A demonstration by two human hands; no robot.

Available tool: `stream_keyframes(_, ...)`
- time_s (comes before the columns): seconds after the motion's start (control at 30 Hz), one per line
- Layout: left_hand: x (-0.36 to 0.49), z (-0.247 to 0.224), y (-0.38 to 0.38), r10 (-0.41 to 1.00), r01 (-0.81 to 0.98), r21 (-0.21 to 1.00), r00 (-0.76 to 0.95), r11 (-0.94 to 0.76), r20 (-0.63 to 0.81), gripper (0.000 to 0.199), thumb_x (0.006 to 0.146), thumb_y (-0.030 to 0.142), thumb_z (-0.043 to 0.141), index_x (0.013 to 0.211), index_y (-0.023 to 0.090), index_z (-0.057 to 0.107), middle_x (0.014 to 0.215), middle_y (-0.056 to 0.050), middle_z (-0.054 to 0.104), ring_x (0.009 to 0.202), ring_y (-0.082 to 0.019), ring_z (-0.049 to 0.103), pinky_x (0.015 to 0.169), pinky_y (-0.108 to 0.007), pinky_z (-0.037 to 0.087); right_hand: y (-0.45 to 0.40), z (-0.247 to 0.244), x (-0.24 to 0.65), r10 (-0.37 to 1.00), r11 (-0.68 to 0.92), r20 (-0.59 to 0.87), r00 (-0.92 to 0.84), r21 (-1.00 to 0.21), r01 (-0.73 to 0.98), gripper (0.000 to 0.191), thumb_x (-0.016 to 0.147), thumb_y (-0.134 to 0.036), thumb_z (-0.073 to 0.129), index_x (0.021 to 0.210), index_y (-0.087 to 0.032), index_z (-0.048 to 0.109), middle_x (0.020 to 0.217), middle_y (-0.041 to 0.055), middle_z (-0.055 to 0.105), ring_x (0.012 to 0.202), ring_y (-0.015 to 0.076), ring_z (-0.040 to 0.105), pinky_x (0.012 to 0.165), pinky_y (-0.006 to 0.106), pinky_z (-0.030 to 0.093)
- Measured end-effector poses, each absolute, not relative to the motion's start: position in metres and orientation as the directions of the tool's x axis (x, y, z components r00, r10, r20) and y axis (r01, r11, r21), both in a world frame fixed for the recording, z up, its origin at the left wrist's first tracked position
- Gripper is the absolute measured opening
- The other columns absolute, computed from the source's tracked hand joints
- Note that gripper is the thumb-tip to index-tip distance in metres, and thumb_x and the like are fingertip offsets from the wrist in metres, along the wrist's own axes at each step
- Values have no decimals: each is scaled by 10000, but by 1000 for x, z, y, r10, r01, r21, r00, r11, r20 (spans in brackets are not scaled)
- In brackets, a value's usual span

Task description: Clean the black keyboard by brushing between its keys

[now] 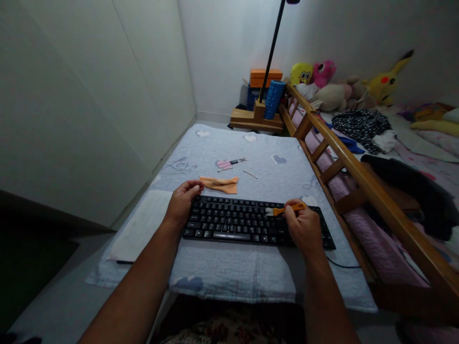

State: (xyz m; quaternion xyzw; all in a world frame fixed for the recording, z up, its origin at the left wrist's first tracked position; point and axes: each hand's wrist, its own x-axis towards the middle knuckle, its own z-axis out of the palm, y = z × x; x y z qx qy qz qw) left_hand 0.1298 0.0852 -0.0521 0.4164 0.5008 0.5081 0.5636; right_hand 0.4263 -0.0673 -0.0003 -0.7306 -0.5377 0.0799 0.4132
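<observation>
A black keyboard [229, 220] lies across a blue cloth with heart prints. My right hand [304, 225] is closed on a small brush [287, 209] with an orange handle. The brush's pale bristles meet the keys right of the middle. My left hand [182, 203] is at the keyboard's upper left corner, its fingers curled by the edge. Just beyond those fingertips lies a crumpled orange cloth [224, 185]. Farther back are a pink and black tool with a metal tip [233, 163] and a cotton swab [250, 174].
The blue cloth [265, 263] covers the table. A white sheet [143, 224] lies at the left. A wooden bed rail [344, 157] runs along the right, with plush toys beyond it. A black cable [344, 266] leaves the keyboard's right side. A black pole [273, 48] rises behind.
</observation>
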Motion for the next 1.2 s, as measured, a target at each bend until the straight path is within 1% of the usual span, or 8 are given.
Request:
stream_keyframes(0.07, 129, -52, 85, 990, -160, 978, -17, 137, -142, 333, 658, 401, 791, 904, 188, 722, 943, -51, 733, 884, -190, 655, 815, -307, 497, -71, 4, 432, 820, -119, 350, 453, -670, 733, 225, 904, -354, 515, 773, -221, 639, 599, -3, 637, 575, 191, 624, 614, 298, 426)
stream_keyframes(0.13, 129, -52, 84, 990, -168, 976, -12, 136, -140, 340, 653, 404, 797, 904, 188, 721, 950, -51, 734, 892, -189, 654, 820, -305, 497, -73, 6, 431, 796, -127, 354, 492, -697, 706, 219, 901, -359, 531, 788, -217, 654, 631, 10, 665, 612, 202, 648, 634, 303, 448)
stream_keyframes(0.27, 129, -51, 84, 991, -167, 977, -8, 129, -132, 344, 649, 411, 802, 902, 191, 722, 958, -53, 736, 917, -200, 655, 833, -309, 495, -66, 2, 412, 834, -53, 232, 501, -870, 490, 281, 925, -431, 555, 945, -192, 702, 705, 31, 720, 615, 198, 664, 592, 291, 485)
stream_keyframes(0.33, 129, -51, 84, 991, -152, 980, -7, 128, -131, 344, 653, 415, 795, 904, 190, 724, 952, -54, 733, 915, -204, 654, 827, -312, 495, -61, -3, 400, 868, -4, 207, 451, -906, 423, 296, 935, -441, 559, 975, -188, 708, 751, 39, 735, 632, 191, 672, 580, 281, 492)
stream_keyframes(0.5, 129, -49, 82, 990, -142, 980, 4, 139, -140, 350, 664, 425, 790, 921, 196, 723, 966, -51, 729, 933, -204, 651, 814, -304, 489, -54, -12, 393, 890, 36, 255, 377, -865, 501, 261, 950, -396, 540, 910, -197, 704, 750, 27, 721, 686, 194, 688, 635, 284, 509)
stream_keyframes(0.83, 131, -49, 82, 994, -87, 991, 6, 105, -105, 330, 674, 438, 781, 896, 198, 736, 909, -51, 729, 936, -220, 644, 835, -316, 478, -75, -17, 446, 776, -119, 321, 543, -771, 626, 267, 921, -410, 542, 888, -195, 698, 740, 38, 724, 685, 216, 692, 654, 310, 502)
stream_keyframes(1.03, 130, -52, 84, 995, -101, 990, 6, 102, -102, 350, 660, 451, 807, 889, 198, 730, 921, -51, 734, 920, -218, 652, 830, -321, 488, -87, -18, 459, 709, -167, 316, 631, -793, 585, 290, 903, -438, 572, 938, -184, 708, 769, 53, 737, 639, 223, 683, 630, 330, 513)
stream_keyframes(1.2, 129, -53, 85, 994, -88, 990, 4, 111, -111, 361, 659, 450, 811, 900, 194, 730, 925, -45, 734, 920, -207, 655, 843, -312, 488, -88, -15, 449, 748, -77, 291, 596, -854, 515, 307, 916, -451, 593, 987, -178, 716, 773, 51, 734, 616, 203, 672, 599, 313, 520)
